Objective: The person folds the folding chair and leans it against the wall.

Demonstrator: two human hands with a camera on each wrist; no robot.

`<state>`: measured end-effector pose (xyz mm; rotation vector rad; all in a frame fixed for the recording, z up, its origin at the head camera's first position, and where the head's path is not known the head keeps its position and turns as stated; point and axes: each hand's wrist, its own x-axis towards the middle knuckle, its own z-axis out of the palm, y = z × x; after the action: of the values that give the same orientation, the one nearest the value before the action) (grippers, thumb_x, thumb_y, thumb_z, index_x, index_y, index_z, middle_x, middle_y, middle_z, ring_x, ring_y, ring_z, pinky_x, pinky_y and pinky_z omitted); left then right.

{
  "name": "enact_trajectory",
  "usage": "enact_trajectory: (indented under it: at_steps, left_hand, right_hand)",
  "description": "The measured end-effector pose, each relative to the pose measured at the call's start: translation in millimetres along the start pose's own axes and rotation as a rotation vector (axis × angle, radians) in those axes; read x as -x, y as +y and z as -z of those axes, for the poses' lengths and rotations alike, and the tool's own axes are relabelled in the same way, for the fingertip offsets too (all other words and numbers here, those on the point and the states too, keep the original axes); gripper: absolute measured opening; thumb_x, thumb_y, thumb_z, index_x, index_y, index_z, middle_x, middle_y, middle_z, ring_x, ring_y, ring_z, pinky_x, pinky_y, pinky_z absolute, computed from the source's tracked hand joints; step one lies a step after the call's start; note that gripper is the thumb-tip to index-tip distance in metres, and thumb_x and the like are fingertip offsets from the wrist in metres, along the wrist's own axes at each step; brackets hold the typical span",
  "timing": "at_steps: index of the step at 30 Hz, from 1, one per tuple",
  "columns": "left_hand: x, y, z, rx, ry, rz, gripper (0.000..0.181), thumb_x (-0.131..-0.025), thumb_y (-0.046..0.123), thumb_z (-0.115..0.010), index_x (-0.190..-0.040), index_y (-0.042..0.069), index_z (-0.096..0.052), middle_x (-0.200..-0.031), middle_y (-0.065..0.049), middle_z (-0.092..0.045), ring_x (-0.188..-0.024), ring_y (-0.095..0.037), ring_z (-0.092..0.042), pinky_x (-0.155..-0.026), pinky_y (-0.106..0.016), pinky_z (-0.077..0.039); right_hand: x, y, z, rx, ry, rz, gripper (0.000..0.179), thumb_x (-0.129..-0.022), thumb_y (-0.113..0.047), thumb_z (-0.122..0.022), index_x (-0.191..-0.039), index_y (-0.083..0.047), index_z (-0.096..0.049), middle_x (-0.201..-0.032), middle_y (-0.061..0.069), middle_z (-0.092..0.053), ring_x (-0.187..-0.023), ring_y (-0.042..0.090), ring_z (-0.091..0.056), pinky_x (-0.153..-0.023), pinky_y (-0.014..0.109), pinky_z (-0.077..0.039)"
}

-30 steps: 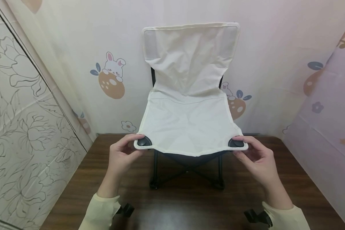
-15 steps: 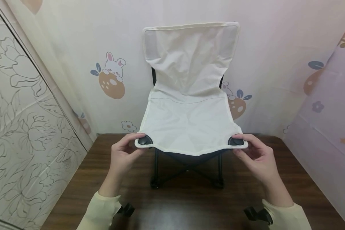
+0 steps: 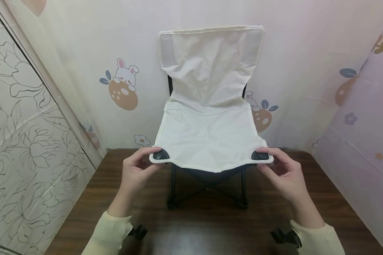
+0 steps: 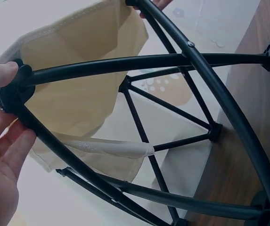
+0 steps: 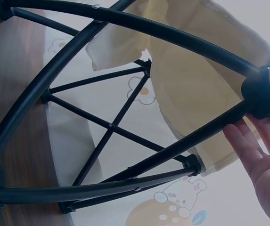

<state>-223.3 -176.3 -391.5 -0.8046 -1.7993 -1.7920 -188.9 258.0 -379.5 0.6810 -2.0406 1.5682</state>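
From the head camera, a white fabric chair (image 3: 207, 134) stands upright on a dark wooden surface (image 3: 194, 230), its front toward the person, who grips both front corners of the seat. The left hand (image 3: 135, 171) pinches one corner, a finger over its black patch (image 3: 160, 156) and the thumb below; the right hand (image 3: 287, 173) clasps the opposite corner the same way, at a matching patch (image 3: 260, 156). Pale sleeves (image 3: 106, 233) cover the forearms, and a backdrop (image 3: 79, 71) printed with rabbits (each peeking over a spotted orange shape) fills the background.

From the left wrist, the seat fabric shows tan in shade beside crossed black tubes (image 4: 111, 65). The left hand's digits are curled around a black corner joint (image 4: 14, 92), with fingertips against the tube next to it.

From the right wrist, the right hand's thumb and fingers close around another corner joint (image 5: 262, 94), where two tubes meet. A printed rabbit (image 5: 184, 194) shows beyond the legs.
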Motion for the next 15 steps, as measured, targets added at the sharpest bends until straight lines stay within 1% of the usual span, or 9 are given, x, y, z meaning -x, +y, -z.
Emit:
enact_trajectory:
  at_steps: [5, 8, 15]
  left_hand:
    - [-1.0, -0.8, -0.4, -0.01, 0.001, -0.001, 0.043, -0.082, -0.023, -0.082, -0.122, -0.008, -0.076, -0.12, -0.012, -0.077, -0.095, -0.016, -0.072, -0.066, -0.025, -0.063]
    - [-1.9, -1.3, -1.5, -0.004, 0.004, -0.009, 0.043, -0.081, -0.024, -0.081, -0.121, -0.008, -0.076, -0.119, -0.011, -0.077, -0.095, -0.016, -0.073, -0.066, -0.025, -0.063]
    - [-3.1, 0.7, -3.6, 0.009, 0.002, -0.013, 0.044, -0.081, -0.025, -0.08, -0.122, -0.01, -0.074, -0.118, -0.009, -0.077, -0.095, -0.016, -0.074, -0.068, -0.026, -0.064]
  right_hand:
    - [-2.8, 1.6, 1.3, 0.0, -0.016, 0.023, 0.05, -0.087, 0.028, -0.072, -0.133, 0.011, -0.068, -0.125, 0.004, -0.073, -0.102, 0.014, -0.068, -0.087, 0.019, -0.061]
    - [-3.9, 1.6, 1.4, -0.02, -0.021, 0.034, 0.05, -0.086, 0.029, -0.071, -0.133, 0.012, -0.068, -0.125, 0.005, -0.073, -0.102, 0.014, -0.068, -0.088, 0.02, -0.061]
    - [-5.0, -2.3, 1.0, 0.004, -0.018, -0.008, 0.05, -0.088, 0.027, -0.073, -0.134, 0.01, -0.068, -0.127, 0.001, -0.073, -0.104, 0.015, -0.068, -0.091, 0.022, -0.061]
